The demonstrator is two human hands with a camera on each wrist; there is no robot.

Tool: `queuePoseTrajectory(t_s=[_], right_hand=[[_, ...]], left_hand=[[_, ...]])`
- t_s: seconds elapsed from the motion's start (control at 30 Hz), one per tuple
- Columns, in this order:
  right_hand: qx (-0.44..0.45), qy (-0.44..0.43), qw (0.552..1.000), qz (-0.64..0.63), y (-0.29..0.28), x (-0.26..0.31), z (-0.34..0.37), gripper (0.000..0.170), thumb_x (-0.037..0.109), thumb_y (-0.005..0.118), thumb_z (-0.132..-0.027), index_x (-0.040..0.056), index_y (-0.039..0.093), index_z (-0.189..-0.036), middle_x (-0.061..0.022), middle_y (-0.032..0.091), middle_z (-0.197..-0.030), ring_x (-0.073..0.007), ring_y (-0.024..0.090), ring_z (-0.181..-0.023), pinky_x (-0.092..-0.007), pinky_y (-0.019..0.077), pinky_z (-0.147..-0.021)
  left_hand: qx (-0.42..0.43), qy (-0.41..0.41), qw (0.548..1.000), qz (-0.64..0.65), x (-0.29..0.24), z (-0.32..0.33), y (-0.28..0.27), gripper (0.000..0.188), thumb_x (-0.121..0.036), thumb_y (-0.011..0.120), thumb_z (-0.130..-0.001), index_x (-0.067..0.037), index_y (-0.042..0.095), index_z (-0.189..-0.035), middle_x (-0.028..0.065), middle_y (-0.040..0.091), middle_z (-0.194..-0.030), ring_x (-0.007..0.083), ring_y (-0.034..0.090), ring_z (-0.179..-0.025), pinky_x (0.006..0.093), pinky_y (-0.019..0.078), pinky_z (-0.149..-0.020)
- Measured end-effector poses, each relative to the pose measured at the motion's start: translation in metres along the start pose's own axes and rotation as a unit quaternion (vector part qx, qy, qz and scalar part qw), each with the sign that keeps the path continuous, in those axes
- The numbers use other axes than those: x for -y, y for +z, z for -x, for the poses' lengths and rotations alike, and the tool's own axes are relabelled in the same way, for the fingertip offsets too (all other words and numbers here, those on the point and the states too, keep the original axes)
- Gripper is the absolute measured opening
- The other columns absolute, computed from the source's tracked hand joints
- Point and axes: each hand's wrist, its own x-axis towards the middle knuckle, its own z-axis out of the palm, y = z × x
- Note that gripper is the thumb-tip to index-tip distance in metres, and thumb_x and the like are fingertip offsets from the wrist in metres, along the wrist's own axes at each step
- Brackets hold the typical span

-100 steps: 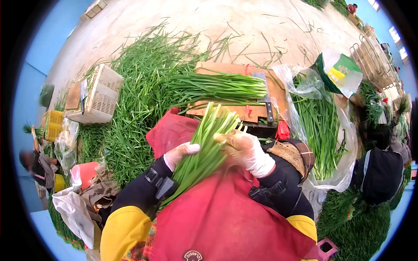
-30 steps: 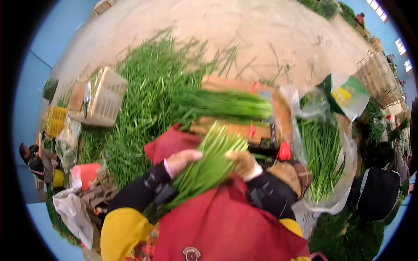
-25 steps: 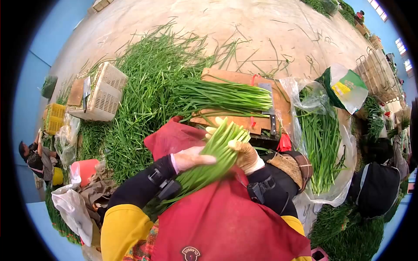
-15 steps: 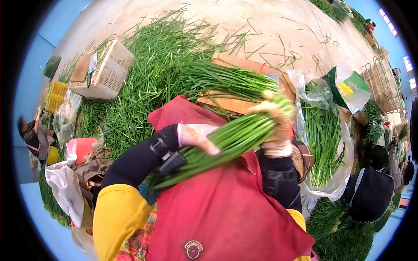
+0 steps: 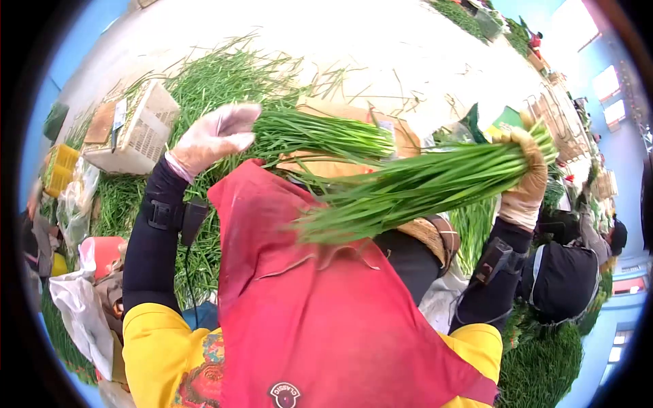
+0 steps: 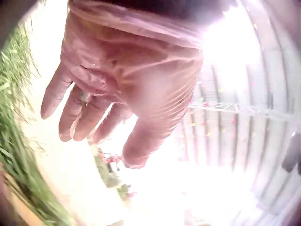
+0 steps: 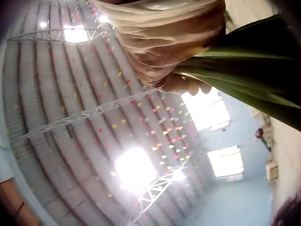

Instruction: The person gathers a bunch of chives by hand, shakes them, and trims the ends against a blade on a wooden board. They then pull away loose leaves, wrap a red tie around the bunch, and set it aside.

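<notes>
In the head view my gloved right hand grips a bundle of long green stalks near its pale ends, and the leafy ends trail left over the red apron. The right wrist view shows the glove wrapped around the stalks. My left hand is raised at the left and holds nothing; in the left wrist view that hand has its fingers extended and apart. Another bundle lies on the brown board, its leaves reaching close to my left hand.
A large heap of green leaves spreads at the left, beside a white crate with a knife on it. More stalks lie beneath my right forearm. A black bag stands at the right.
My left hand has let go of the bundle and moved up and left. My right hand has carried the bundle up and right, away from my lap. The head view has shifted.
</notes>
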Motion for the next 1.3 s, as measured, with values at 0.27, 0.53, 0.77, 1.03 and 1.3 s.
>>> queuePoseTrajectory(t_s=[0.27,0.53,0.77,1.03,1.3], right_hand=[[0.103,-0.111,0.956,0.252,0.113,-0.01,-0.026,0.036,0.021,0.066,-0.089,-0.0004,0.058,-0.118,-0.0074,0.069,-0.092,-0.0162,0.067,-0.085,-0.0327,0.0564,-0.079],[0.065,-0.204,0.972,0.092,0.146,-0.053,-0.037,0.022,0.017,0.06,-0.092,-0.0021,0.066,-0.103,-0.0112,0.069,-0.098,-0.0181,0.065,-0.092,-0.03,0.0514,-0.086],[0.043,-0.066,0.986,-0.148,0.099,-0.065,-0.056,0.056,0.03,0.069,-0.086,-0.0026,0.048,-0.128,-0.0216,0.055,-0.127,-0.029,0.054,-0.12,-0.0441,0.044,-0.105],[-0.128,0.076,0.985,-0.088,-0.056,-0.139,-0.047,0.065,0.053,0.056,-0.09,0.0045,0.045,-0.132,-0.0144,0.056,-0.122,-0.0268,0.052,-0.117,-0.0452,0.0388,-0.103],[-0.229,0.161,0.953,-0.117,-0.148,-0.189,0.001,0.049,0.033,0.061,-0.093,-0.001,0.054,-0.127,-0.0126,0.068,-0.103,-0.022,0.065,-0.095,-0.0343,0.0543,-0.08]], left_hand=[[0.133,0.393,0.9,-0.131,-0.07,-0.079,0.17,0.124,-0.029,0.092,-0.059,0.005,0.013,-0.149,0.0226,0.028,-0.151,0.0287,0.024,-0.141,0.035,0.0213,-0.116],[0.014,0.392,0.918,0.06,-0.053,-0.118,0.187,0.079,-0.012,0.078,-0.077,-0.002,0.035,-0.142,0.0102,0.057,-0.127,0.013,0.055,-0.113,0.0274,0.0446,-0.097],[0.011,0.321,0.908,-0.268,-0.071,-0.146,0.127,0.071,-0.008,0.078,-0.072,-0.004,0.046,-0.136,0.0166,0.064,-0.115,0.023,0.064,-0.104,0.0312,0.0496,-0.091],[0.091,0.286,0.832,-0.466,-0.036,-0.209,0.057,0.065,-0.004,0.07,-0.077,-0.014,0.046,-0.138,0.0164,0.067,-0.103,0.0269,0.068,-0.091,0.0316,0.0553,-0.079],[0.204,0.079,0.78,-0.586,0.133,-0.294,0.124,0.084,-0.014,0.075,-0.071,-0.016,0.035,-0.145,0.0177,0.066,-0.094,0.0347,0.065,-0.088,0.0425,0.0499,-0.08]])
